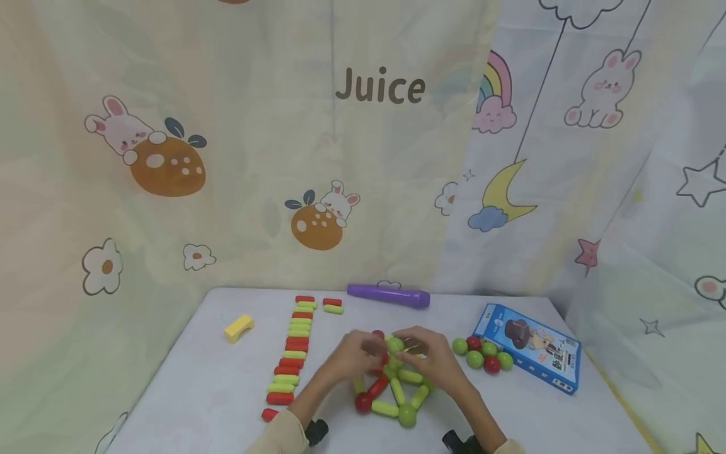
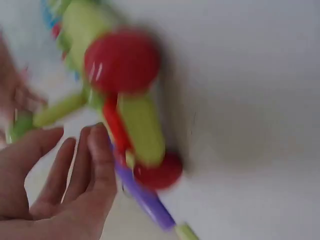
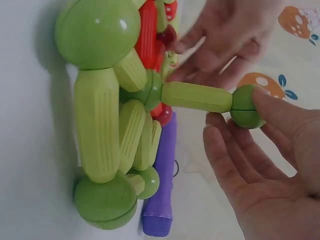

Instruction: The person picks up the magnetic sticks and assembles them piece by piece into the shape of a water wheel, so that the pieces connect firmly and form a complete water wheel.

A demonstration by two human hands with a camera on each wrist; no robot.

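Between both hands at the table's middle stands a toy frame of red and green balls [image 1: 407, 415] joined by ribbed red and light-green sticks [image 1: 385, 408]. A single green stick [image 3: 197, 97] rises from its central green ball, topped by another green ball [image 3: 245, 117]. My right hand [image 1: 433, 356] pinches that top ball, thumb on one side and fingers curled below. Beside the frame's left side is my left hand [image 1: 356, 356], fingers loosely bent with nothing held. The left wrist view is blurred; there red balls [image 2: 122, 61] overlap the space beside the left fingers.
Loose red and green sticks [image 1: 297, 343] form a long column on the left. A yellow arch block [image 1: 239, 328] lies farther left. At the back is a purple microphone-shaped stick [image 1: 388, 296]. Several loose balls [image 1: 474, 359] sit against a blue box [image 1: 530, 347] at right.
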